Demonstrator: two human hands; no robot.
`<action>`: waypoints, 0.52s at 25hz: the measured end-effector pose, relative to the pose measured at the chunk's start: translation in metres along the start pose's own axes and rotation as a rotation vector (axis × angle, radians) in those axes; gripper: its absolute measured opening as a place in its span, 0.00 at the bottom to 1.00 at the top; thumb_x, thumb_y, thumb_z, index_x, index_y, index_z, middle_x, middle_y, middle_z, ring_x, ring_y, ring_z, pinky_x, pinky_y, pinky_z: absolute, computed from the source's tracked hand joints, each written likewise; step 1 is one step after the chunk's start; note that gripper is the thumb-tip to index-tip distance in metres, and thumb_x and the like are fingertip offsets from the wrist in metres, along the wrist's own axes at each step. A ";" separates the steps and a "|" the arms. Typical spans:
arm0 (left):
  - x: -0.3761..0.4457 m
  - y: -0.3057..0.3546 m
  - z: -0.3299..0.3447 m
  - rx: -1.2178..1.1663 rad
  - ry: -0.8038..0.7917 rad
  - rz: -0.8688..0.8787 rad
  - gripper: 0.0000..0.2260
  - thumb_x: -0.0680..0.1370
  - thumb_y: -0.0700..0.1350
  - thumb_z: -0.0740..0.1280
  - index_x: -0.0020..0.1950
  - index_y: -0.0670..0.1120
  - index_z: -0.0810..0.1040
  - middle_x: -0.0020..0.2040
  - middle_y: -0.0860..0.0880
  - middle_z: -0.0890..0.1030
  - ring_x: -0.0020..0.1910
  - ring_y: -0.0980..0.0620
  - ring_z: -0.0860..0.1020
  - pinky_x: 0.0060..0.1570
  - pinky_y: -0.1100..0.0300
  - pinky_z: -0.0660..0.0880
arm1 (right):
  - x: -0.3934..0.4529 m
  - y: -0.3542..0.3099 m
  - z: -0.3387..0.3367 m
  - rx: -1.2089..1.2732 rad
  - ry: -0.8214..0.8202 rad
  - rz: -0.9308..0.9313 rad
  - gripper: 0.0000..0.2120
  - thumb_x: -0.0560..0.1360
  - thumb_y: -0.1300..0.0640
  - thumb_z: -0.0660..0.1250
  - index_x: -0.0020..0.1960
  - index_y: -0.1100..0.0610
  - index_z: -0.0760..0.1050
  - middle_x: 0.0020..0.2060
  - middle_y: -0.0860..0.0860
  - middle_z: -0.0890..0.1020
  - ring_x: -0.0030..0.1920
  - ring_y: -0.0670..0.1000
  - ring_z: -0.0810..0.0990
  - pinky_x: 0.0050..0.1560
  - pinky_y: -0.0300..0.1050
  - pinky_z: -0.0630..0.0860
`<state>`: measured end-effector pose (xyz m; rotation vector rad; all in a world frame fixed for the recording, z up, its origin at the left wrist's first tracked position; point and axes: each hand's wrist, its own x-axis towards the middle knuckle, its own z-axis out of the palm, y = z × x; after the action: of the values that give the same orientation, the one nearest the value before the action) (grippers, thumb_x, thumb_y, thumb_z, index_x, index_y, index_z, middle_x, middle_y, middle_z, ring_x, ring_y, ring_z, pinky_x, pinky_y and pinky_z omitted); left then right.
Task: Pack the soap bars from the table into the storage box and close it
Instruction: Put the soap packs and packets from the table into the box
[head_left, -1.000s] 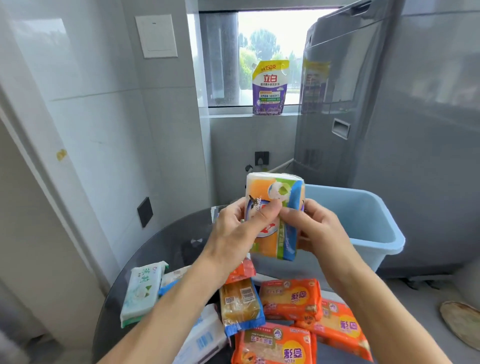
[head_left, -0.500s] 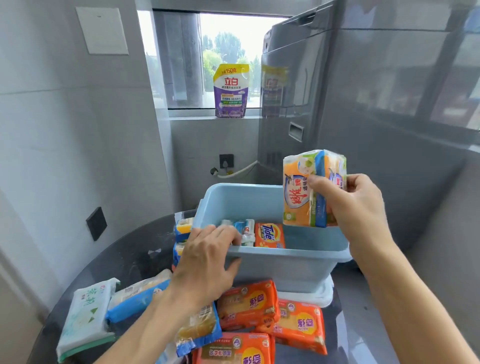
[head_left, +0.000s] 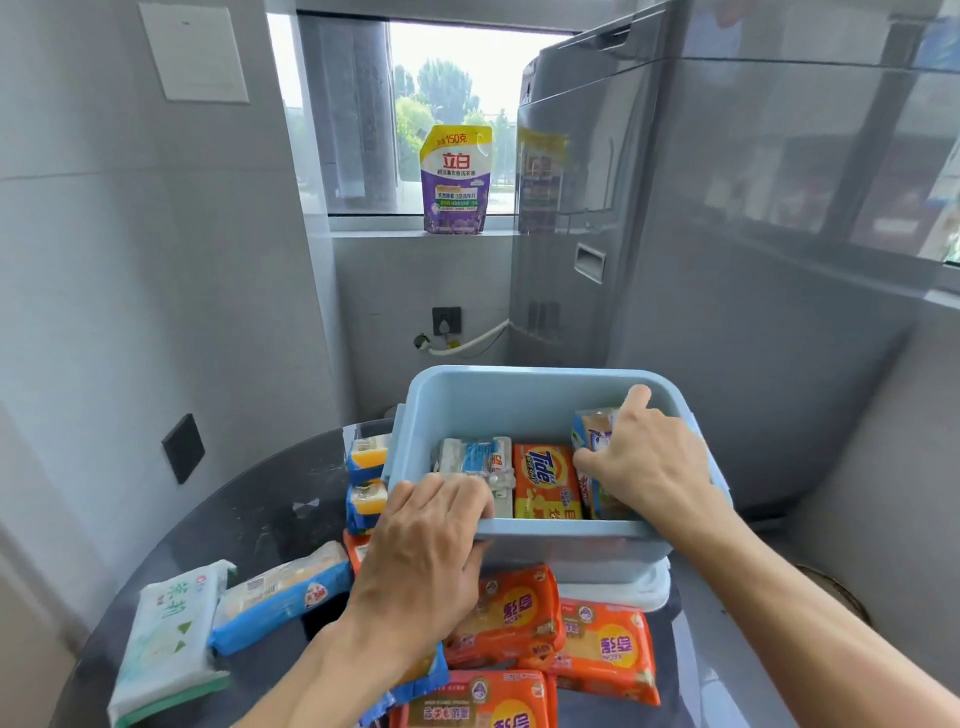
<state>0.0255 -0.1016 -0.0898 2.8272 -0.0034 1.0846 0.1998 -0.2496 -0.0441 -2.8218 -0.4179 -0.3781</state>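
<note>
A light blue storage box (head_left: 519, 395) stands open on a dark round table (head_left: 260, 519). My right hand (head_left: 649, 462) is inside it at the right, gripping an orange and blue soap pack (head_left: 592, 431) held upright. An orange Tide bar (head_left: 545, 480) and a white and blue bar (head_left: 472, 457) lie in the box. My left hand (head_left: 421, 551) grips the box's near rim. Several orange soap bars (head_left: 605, 644) lie on the table in front of the box. A blue-wrapped bar (head_left: 280, 592) and a white and green pack (head_left: 166, 634) lie at the left.
A white lid (head_left: 623, 592) lies under the box. Two yellow and blue bars (head_left: 366, 478) stand left of the box. A grey washing machine (head_left: 701, 234) is behind at the right. A purple detergent pouch (head_left: 457, 179) stands on the window sill.
My right hand has lowered the soap pack from above the box's right rim down into the box. My left hand has closed on the near rim.
</note>
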 end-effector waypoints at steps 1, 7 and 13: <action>-0.001 0.000 0.000 0.004 -0.003 0.006 0.20 0.66 0.42 0.77 0.44 0.52 0.67 0.38 0.55 0.75 0.37 0.53 0.72 0.40 0.57 0.73 | 0.001 0.002 0.004 -0.038 -0.032 -0.021 0.32 0.65 0.39 0.71 0.56 0.58 0.61 0.31 0.47 0.68 0.35 0.56 0.72 0.29 0.46 0.62; -0.003 0.003 0.001 0.018 -0.013 0.020 0.19 0.67 0.43 0.77 0.45 0.52 0.68 0.40 0.54 0.77 0.38 0.53 0.73 0.41 0.56 0.74 | -0.001 0.006 0.000 -0.016 -0.050 -0.122 0.10 0.75 0.52 0.65 0.48 0.57 0.68 0.47 0.56 0.82 0.39 0.60 0.76 0.36 0.48 0.67; 0.003 0.004 0.004 0.018 0.006 0.012 0.19 0.66 0.44 0.78 0.46 0.51 0.69 0.39 0.53 0.77 0.37 0.51 0.74 0.41 0.55 0.73 | 0.006 0.048 -0.039 0.303 0.554 -0.311 0.08 0.72 0.64 0.63 0.48 0.53 0.75 0.38 0.49 0.80 0.41 0.58 0.77 0.36 0.47 0.68</action>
<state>0.0300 -0.1062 -0.0907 2.8435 -0.0104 1.1015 0.2122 -0.3038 -0.0162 -2.2327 -0.7131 -1.0280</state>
